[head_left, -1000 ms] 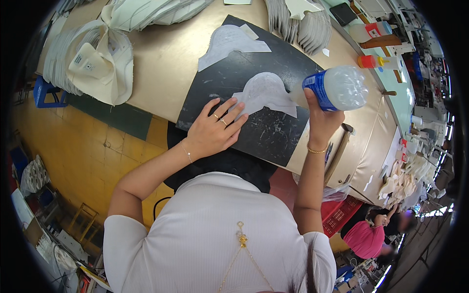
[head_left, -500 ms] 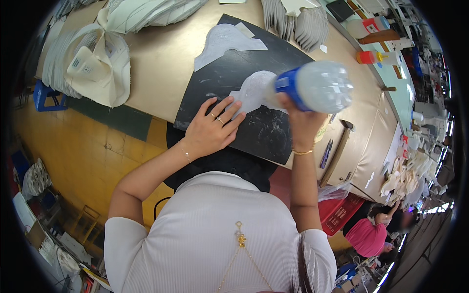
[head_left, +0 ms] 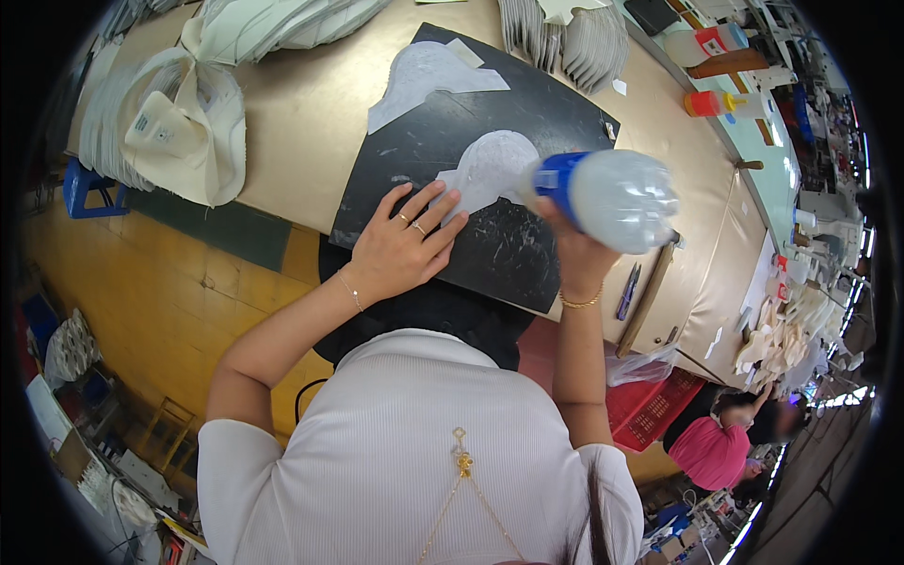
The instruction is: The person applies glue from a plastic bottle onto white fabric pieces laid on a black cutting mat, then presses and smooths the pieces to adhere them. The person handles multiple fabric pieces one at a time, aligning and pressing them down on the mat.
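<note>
My left hand [head_left: 403, 247] lies flat and open, fingers spread, on a black mat [head_left: 527, 254] that covers the tan table [head_left: 301, 141] in front of me. My fingertips hold down the near edge of a pale grey cut piece [head_left: 485, 169], thin and rounded like a shoe panel, lying at about twelve o'clock from that hand. It looks light and floppy, so I judge it would slide or curl unless pinned flat or lifted by an edge. My right hand [head_left: 570, 256] is closed around the neck end of a clear plastic bottle [head_left: 617, 200] with a blue band, tipped toward the piece, at three o'clock from my left hand. The bottle seems smooth and light, best held where it narrows. A second grey piece [head_left: 424, 75] lies at twelve o'clock, farther up the mat. Stacks of white fabric parts [head_left: 179, 122] sit at ten o'clock
</note>
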The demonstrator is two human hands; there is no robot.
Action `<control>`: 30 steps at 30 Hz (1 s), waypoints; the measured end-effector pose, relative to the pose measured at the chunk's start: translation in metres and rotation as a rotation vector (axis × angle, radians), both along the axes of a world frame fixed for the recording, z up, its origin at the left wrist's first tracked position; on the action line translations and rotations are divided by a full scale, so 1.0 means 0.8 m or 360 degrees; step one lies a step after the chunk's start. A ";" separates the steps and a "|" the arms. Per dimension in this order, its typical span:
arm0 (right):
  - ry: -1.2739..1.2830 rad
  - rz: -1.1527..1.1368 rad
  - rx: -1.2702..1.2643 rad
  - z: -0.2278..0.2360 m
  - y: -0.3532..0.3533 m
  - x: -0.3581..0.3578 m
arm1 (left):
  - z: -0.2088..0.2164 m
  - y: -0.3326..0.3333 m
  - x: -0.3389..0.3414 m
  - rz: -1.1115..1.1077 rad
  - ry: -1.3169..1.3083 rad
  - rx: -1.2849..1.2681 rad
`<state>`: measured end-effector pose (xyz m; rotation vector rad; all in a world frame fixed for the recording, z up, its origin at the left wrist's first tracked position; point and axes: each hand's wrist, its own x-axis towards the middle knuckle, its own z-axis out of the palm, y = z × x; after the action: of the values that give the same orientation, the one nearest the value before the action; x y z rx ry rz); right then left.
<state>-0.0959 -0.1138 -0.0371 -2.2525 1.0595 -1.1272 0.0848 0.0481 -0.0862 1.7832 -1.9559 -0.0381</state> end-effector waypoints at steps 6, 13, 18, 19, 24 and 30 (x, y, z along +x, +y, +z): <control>-0.0115 -0.0083 0.0181 0.005 -0.017 -0.026 | 0.000 0.001 0.000 0.0018 -0.0011 -0.0005; -0.0317 -0.0113 0.0092 0.017 -0.032 0.008 | -0.001 0.000 0.001 -0.0012 -0.0061 0.0003; -0.0079 -0.0209 0.0187 0.021 -0.043 -0.014 | 0.000 0.000 0.002 -0.0002 -0.0027 -0.0014; -0.0131 -0.0325 0.0344 0.028 -0.047 -0.023 | 0.000 0.000 0.001 0.0003 -0.0016 -0.0023; -0.0491 -0.0262 0.0511 0.027 -0.051 -0.009 | 0.001 -0.002 0.002 -0.0006 0.0012 -0.0041; -0.0309 -0.0272 0.0645 0.017 -0.047 -0.030 | -0.001 -0.002 0.002 -0.0007 0.0025 -0.0079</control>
<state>-0.1199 -0.1512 -0.0234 -1.7315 1.2845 -1.0583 0.0860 0.0468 -0.0868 1.7416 -1.9327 -0.0049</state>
